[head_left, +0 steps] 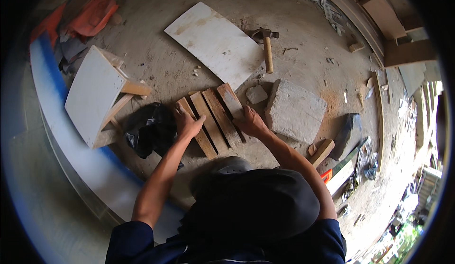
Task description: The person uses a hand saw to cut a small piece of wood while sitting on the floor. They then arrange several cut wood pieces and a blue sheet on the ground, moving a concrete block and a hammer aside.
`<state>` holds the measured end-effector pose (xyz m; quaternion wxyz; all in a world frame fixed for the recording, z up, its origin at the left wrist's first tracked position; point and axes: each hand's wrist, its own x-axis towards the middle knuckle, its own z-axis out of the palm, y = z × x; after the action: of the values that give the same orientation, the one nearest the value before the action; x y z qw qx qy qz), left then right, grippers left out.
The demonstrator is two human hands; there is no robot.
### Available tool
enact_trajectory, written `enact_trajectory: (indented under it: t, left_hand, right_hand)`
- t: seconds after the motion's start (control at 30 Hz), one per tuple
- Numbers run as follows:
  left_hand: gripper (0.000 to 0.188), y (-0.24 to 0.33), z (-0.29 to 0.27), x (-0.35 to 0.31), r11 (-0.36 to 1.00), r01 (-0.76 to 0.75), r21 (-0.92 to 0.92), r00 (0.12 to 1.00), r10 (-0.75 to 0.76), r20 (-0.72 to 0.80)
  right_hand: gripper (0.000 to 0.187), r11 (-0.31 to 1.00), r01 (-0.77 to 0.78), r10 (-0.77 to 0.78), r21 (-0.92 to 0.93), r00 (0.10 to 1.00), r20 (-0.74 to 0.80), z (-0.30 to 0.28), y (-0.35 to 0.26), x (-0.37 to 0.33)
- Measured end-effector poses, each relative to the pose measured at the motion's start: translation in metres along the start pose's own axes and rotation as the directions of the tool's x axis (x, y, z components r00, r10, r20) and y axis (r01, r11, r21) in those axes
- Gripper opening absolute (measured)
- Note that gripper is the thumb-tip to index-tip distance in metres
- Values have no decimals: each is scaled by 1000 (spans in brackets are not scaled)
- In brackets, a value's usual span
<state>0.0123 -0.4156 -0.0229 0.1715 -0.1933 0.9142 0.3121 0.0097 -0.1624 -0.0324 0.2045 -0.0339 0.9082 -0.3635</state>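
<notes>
Several short wooden slats lie side by side on the floor in front of me. My left hand (pixel 188 123) grips the leftmost slat (pixel 203 138), its thumb stretched over the top face and its fingers partly hidden at the outer edge. On the other side, my right hand (pixel 252 123) holds the rightmost slat (pixel 231 100) by its outer side, fingers curled round the edge. Between them rest a middle slat (pixel 211 122) and a darker slat (pixel 222 117), with narrow gaps showing. Beyond them are a white board (pixel 213 41) and a claw hammer (pixel 268 53).
A rough concrete block (pixel 296 110) sits right of the slats, near a small stone piece (pixel 256 94). To the left are a black plastic bag (pixel 150 129) and a white-topped wooden frame (pixel 95 96). A wood offcut (pixel 322 152) and an orange-handled tool (pixel 326 176) lie by my right arm.
</notes>
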Motion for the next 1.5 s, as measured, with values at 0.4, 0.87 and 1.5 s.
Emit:
enact_trajectory:
  t: [0.4,0.87,1.5]
  left_hand:
    - [123,-3,-25,-7,974,-98,205,987,69,147]
    - [100,124,-96,66,375,-583,721,798,99,594]
    - [97,54,-33,39,832,-379,406,843,129,522]
  right_hand:
    - [27,854,506,-520,-122,838,-167,59,39,34]
    - [27,865,484,-496,-129,792,-356,52,65,19]
    - [55,993,-67,48,93,981,186,12,6,-17]
